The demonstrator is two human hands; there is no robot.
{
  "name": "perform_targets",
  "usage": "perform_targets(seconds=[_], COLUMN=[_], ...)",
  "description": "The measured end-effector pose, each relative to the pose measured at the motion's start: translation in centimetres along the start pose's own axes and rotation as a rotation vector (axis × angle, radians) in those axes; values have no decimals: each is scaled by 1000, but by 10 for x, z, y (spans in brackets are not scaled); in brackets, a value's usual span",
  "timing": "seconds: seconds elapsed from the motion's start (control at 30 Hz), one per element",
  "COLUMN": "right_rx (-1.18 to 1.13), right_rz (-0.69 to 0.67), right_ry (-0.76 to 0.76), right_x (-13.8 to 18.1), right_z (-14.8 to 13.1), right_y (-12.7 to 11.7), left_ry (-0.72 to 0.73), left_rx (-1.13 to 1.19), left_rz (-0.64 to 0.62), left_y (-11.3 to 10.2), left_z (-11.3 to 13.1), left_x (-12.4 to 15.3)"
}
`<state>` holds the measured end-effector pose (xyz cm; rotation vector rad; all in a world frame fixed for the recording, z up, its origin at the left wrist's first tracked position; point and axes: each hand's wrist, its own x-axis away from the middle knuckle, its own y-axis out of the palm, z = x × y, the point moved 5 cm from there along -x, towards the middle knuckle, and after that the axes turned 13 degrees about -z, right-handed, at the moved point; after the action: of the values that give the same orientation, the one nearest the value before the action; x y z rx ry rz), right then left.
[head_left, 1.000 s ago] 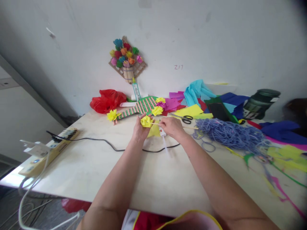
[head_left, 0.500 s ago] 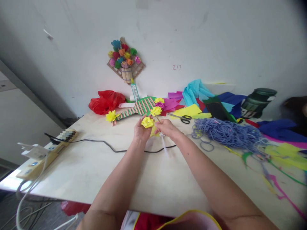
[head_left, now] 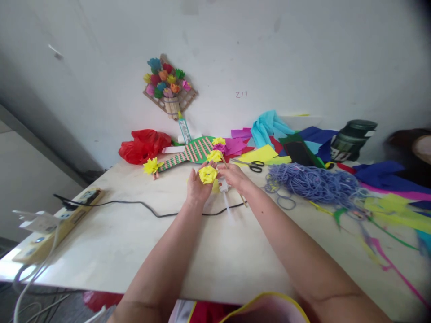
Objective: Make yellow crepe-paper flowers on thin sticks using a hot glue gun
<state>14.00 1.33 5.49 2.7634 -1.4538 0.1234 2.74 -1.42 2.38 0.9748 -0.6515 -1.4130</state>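
Observation:
My left hand (head_left: 196, 188) cups a yellow crepe-paper flower (head_left: 208, 175), its fingers curled beneath and beside the petals. A thin wooden stick (head_left: 244, 200) passes through the closed fingers of my right hand (head_left: 235, 176), which is right beside the flower. Under and in front of my right hand lies a white glue gun (head_left: 223, 184) with a clear glue stick (head_left: 229, 211) poking out of its back; the hand hides part of it. Behind both hands is a green guitar-shaped board (head_left: 198, 150) with pink strips and yellow and magenta paper flowers on it.
Scissors (head_left: 254, 166) and a tangle of blue-purple cord (head_left: 313, 184) lie to the right, before coloured paper sheets (head_left: 261, 156) and a dark green bottle (head_left: 352, 140). A black cable (head_left: 141, 204) runs from a power strip (head_left: 63, 224). A red plastic bag (head_left: 144, 146) sits at back left.
The flower has turned in my left hand, its centre now facing me more. The stick has swung, its lower end now showing below my right hand. The view has shifted slightly right.

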Motion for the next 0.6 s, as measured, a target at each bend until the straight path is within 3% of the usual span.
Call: perform_targets(seconds=[0.33,0.47,0.6], right_rx=[40,125,328], right_rz=[-7,-36,56], right_ry=[-64,-46,-192], right_x=[-4,-7,0], right_z=[0,2,-11], right_y=[-4,-5,-9], left_ry=[-243,-261,-254], left_rx=[1,-1,-4], left_rz=[35,-27,18], left_y=[-7,-6,-9], left_z=[-21,-23,-20], left_x=[2,3,3])
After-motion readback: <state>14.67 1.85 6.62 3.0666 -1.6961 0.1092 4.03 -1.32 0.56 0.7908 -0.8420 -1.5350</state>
